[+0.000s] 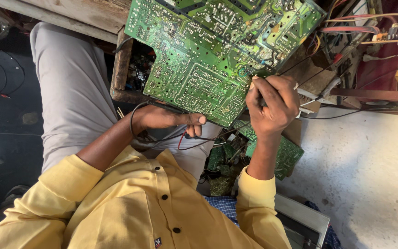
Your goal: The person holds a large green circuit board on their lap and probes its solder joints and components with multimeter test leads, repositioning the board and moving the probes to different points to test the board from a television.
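A large green circuit board (208, 50) is tilted up in front of me, solder side facing me. My left hand (162, 117) sits under its lower edge, thumb stretched along the edge and fingers curled around thin black and red leads (185, 137). A black wire loops round that wrist. At the board's lower right corner, my right hand (272, 103) is closed around a dark slim tool (262, 102), mostly hidden by the fingers, with its tip at the board's edge.
Smaller green circuit boards (284, 154) lie in a heap below the hands. A wooden box with small parts (132, 69) stands at left. A tangle of coloured wires (355, 27) fills the upper right. A white casing (302, 216) lies on the pale floor.
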Action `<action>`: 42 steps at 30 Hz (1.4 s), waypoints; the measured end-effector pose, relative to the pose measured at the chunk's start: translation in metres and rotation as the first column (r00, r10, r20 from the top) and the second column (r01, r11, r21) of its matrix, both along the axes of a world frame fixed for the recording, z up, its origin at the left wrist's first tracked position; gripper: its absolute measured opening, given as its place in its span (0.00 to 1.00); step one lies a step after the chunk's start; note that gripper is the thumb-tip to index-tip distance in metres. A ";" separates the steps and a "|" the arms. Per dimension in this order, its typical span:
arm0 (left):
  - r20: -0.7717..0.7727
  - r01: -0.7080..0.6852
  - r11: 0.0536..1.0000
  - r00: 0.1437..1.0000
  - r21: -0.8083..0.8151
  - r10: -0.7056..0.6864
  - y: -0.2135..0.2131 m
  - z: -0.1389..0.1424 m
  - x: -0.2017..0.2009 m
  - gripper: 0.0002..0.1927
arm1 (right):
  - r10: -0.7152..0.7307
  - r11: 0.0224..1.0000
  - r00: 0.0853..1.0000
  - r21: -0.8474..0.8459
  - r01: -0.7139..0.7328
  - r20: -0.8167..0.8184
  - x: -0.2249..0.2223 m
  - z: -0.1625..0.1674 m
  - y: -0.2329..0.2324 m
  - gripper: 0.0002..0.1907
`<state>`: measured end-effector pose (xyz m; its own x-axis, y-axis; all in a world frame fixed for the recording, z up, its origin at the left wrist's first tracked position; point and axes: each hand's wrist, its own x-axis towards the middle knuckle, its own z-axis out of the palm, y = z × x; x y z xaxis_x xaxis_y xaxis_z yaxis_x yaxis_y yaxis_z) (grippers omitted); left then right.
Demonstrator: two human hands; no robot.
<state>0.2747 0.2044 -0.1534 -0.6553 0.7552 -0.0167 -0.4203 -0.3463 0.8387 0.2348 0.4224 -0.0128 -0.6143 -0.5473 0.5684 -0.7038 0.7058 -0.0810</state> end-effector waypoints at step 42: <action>0.051 -0.013 1.000 0.999 -0.015 0.013 -0.001 0.002 0.002 0.19 | -0.012 1.000 1.000 -0.024 0.011 -0.025 0.000 -0.001 -0.005 0.09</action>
